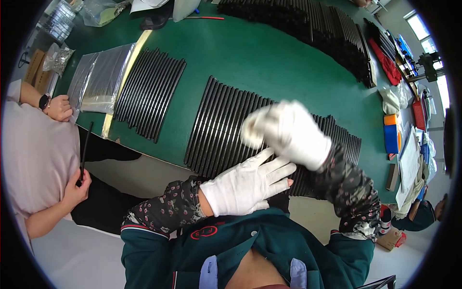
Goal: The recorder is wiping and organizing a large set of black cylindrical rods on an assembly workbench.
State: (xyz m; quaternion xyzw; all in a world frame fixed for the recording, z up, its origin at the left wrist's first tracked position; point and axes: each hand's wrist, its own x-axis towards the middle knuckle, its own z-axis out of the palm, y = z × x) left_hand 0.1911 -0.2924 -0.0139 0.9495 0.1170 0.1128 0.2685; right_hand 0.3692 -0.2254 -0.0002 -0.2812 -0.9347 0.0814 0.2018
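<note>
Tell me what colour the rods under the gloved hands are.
The rods are glossy black; the head view shows them best.

The left of 2 head-worn fisheye cameras looks steeply down, at close range, over the wearer's dark green jacket [284,243] at 6 o'clock; the green worktable [202,48] stretches toward 12 o'clock, windows [417,26] tilting at 2.
</note>
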